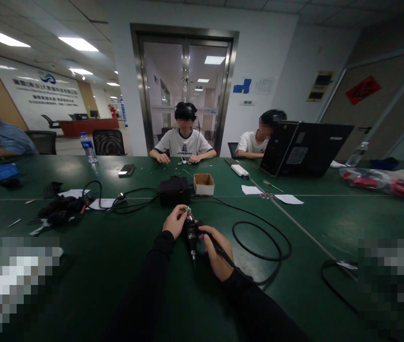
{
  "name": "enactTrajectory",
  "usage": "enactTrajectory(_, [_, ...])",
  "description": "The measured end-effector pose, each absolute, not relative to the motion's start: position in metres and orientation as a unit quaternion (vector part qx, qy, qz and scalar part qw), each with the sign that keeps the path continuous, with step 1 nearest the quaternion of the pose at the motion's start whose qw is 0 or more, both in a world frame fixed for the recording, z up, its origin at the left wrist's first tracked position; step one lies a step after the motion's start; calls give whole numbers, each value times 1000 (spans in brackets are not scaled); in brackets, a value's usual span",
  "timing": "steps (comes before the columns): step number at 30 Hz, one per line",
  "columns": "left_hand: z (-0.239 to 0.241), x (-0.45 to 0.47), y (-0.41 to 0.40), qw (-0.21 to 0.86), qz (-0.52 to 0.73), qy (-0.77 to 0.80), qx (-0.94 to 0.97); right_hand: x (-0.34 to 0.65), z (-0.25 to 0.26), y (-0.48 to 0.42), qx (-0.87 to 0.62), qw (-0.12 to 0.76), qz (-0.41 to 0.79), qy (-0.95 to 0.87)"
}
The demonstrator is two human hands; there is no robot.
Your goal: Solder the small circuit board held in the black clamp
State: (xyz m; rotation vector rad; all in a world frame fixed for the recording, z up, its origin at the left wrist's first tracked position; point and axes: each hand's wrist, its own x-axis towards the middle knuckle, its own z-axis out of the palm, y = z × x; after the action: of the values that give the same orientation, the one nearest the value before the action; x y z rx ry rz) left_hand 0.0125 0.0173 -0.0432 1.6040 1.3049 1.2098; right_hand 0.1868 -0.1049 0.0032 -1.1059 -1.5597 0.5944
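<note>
The left hand (pixel 175 221) pinches a small green piece (pixel 188 210) at the far end of a black tool (pixel 191 232) whose thin tip points near, while the right hand (pixel 217 261) curls its fingers round a dark corded handle (pixel 219 249) just right of it

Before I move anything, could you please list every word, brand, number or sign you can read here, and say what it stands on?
"STAR WARS": shirt of the person opposite.
"(南京)大数据科技有限公司": wall sign; its remaining text is too blurred.
"福": red poster.
Too small or blurred: blue-capped bottle, black case stickers, wall papers, glass doors.
The black tool shows no readable text.
</note>
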Motion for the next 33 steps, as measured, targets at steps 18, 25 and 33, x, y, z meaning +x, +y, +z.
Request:
enactTrajectory(18, [-48,13,20,379,509,482,604,188,3,-104,-468,550,227,-653])
enactTrajectory(25, [-53,11,23,377,503,471,619,187,1,-103,-477,542,233,-651])
enactTrajectory(33, [-51,11,22,383,509,458,620,189,3,-104,-465,540,236,-661])
